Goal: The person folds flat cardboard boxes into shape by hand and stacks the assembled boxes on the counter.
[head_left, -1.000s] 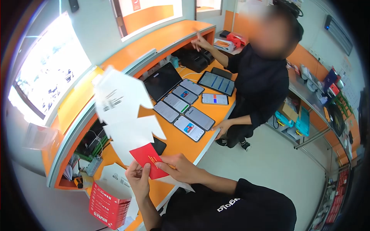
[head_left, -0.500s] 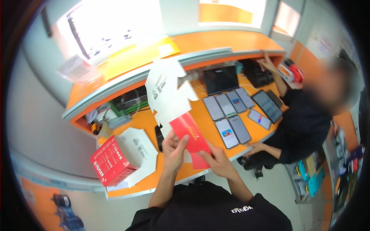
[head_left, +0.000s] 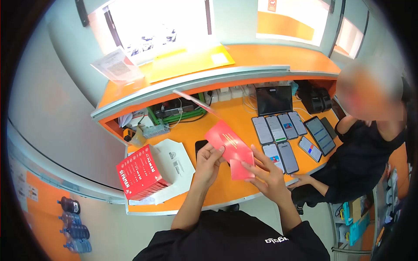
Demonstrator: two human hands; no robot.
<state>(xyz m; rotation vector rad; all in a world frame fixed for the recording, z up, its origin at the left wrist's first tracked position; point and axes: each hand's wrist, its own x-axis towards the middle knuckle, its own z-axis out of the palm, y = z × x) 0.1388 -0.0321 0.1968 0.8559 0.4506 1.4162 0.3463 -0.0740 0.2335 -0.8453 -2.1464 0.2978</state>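
A red printed, die-cut cardboard sheet (head_left: pixel 228 141) with yellow lettering is held up over the desk, its far part turned almost edge-on. My left hand (head_left: pixel 210 164) pinches its left edge, thumb on top. At the right edge, near a lower flap, my right hand (head_left: pixel 267 173) grips it with thumb and fingers. Left of my hands lies a stack of flat red cardboard pieces (head_left: pixel 140 174) with white lettering, on a white die-cut sheet (head_left: pixel 180 163). A dark phone (head_left: pixel 200 145) lies partly hidden behind my left hand.
Several phones (head_left: pixel 278 130) lie in rows on the orange desk (head_left: pixel 209 193), beside a tablet (head_left: pixel 320 134) and a laptop (head_left: pixel 274 101). A raised shelf (head_left: pixel 261 54) runs along the back. A co-worker (head_left: pixel 361 156) sits at the right. Water jugs (head_left: pixel 76 230) stand on the floor at left.
The red cardboard sheet has tilted, so its white far part now shows edge-on. My right hand has shifted its fingers along the edge. The co-worker's raised hand has left the shelf.
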